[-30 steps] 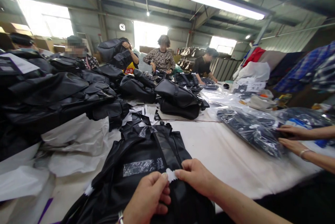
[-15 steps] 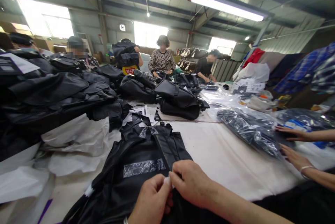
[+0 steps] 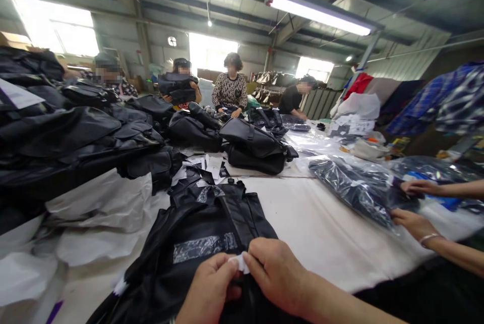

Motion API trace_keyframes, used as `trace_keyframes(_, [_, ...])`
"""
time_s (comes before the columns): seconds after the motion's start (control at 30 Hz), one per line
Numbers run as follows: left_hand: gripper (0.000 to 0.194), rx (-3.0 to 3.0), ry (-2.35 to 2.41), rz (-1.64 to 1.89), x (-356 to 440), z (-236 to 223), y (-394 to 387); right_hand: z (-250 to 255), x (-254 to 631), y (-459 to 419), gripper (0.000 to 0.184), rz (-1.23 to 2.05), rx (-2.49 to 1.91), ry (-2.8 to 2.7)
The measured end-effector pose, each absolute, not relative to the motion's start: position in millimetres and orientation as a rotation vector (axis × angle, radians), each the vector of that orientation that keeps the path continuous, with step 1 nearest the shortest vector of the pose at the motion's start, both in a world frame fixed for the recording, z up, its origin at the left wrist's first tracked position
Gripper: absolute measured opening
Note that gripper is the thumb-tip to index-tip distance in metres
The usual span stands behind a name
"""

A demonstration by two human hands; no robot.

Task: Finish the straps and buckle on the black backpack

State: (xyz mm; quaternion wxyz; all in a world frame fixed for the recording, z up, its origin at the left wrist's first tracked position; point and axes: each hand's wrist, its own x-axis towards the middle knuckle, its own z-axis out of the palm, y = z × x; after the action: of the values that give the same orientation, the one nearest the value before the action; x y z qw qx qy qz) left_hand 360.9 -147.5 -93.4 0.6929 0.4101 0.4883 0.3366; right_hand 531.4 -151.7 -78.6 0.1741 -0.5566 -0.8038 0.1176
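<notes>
A black leather-look bag lies in front of me, with clear plastic film over a strip of it. Over its lower right part, my left hand and my right hand meet, thumbs and fingers closed. Between them they pinch a small white piece of thin wrapping around or against a dark strap; which of the two I cannot tell. Another white wrap sits on the bag's left strap.
Black bags are heaped at left beside crumpled white paper. More bags and loose tags lie ahead. At right, a co-worker's hands touch a plastic-wrapped bag. Several people stand across the white table.
More of the white wrapping shows between my hands, which stay in nearly the same place. The co-worker's hands at right have closed on the plastic-wrapped bag. The view has shifted slightly.
</notes>
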Motion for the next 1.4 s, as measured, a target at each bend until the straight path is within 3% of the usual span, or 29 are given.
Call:
trace_keyframes(0.2, [0.017,0.637,1.005,0.767,360,-91,-146,-70,534,-143,0.026,0.401,-1.496,-2.365])
trace_keyframes(0.47, [0.03,1.562,1.094,0.935,360,-79,-150,-76,543,-134,0.034,0.892,-1.628,-2.019])
trace_keyframes(0.73, [0.031,1.658,0.956,1.172,370,-81,-160,-78,545,-137,0.033,0.977,-1.648,-1.952])
trace_keyframes(0.93, [0.021,0.786,1.08,0.758,364,-86,-145,-73,545,-147,0.032,0.679,-1.491,-2.104])
trace_keyframes(1.13, [0.018,0.521,1.004,0.829,361,-87,-146,-80,565,-138,0.039,0.708,-1.595,-1.936])
trace_keyframes(1.4, [0.012,0.267,0.961,0.859,362,-94,-133,-77,578,-159,0.027,0.968,-1.722,-1.908])
